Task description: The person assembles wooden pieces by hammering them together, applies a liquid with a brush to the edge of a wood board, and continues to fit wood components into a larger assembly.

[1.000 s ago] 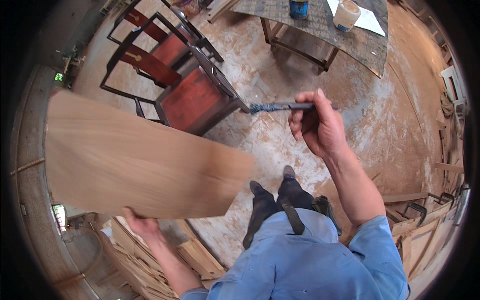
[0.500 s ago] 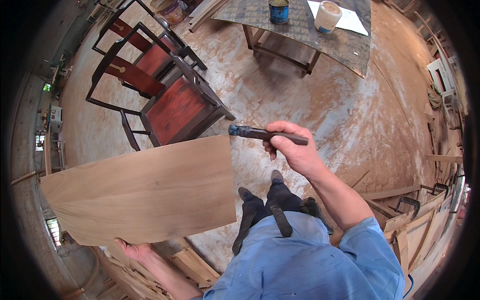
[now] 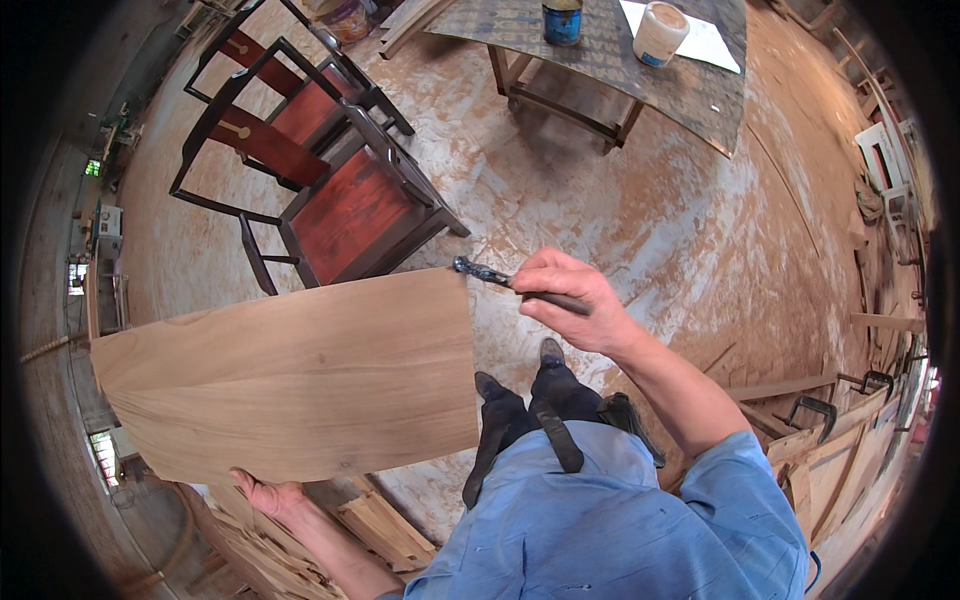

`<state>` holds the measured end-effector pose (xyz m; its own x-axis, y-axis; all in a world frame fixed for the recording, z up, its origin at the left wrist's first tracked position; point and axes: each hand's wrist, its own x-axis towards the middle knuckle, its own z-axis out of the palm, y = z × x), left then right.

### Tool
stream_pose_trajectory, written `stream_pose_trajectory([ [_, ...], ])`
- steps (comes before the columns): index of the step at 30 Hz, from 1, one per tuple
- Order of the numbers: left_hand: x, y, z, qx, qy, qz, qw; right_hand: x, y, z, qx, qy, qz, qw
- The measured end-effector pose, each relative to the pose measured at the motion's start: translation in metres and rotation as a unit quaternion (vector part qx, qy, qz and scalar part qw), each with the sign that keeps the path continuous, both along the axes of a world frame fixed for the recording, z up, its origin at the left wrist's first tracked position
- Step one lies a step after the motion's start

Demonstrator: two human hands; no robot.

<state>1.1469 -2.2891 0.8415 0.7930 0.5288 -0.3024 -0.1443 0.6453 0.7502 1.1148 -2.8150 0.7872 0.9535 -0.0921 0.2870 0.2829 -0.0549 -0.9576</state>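
Inspecting the head view, the wooden board lies at eight to nine o'clock, flatter than a second ago, and the brush, then well apart from it, now has its bristles at the board's two o'clock corner; contact cannot be confirmed. This brings both work items together, judged a working position. The left hand, at half past seven, has its grip clamped on the board's lower edge, fingers hidden beneath. The right hand, near three o'clock, has its grip closed around the brush handle, bristles toward ten o'clock. Board: pale brown, visible grain, broad flat face, straight right-hand end. Brush: dark, slender, bristles clotted. At eleven o'clock stand dark-framed chairs with reddish seats; at one o'clock, a stained bench carries a blue can and a pale jar.
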Motion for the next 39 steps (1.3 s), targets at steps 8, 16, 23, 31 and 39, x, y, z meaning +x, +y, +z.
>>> stream_pose_trajectory([
  [8,0.003,0.007,-0.008,-0.017,-0.007,-0.015,1.0,-0.003,-0.002,-0.001,-0.035,0.018,0.01,0.999],
  [16,0.015,-0.013,-0.006,-0.016,-0.034,0.037,0.999,-0.004,-0.015,0.016,0.316,0.169,-0.093,0.929],
  [23,0.03,-0.029,-0.023,0.065,-0.053,0.069,0.994,-0.007,-0.021,0.034,0.432,0.178,-0.052,0.883],
  [31,0.039,0.043,-0.042,0.025,-0.409,-0.28,0.868,-0.034,-0.009,0.04,0.268,0.249,-0.083,0.927],
  [39,0.064,0.095,-0.032,0.107,-0.455,-0.444,0.765,-0.048,-0.001,0.039,0.224,0.283,-0.034,0.932],
])
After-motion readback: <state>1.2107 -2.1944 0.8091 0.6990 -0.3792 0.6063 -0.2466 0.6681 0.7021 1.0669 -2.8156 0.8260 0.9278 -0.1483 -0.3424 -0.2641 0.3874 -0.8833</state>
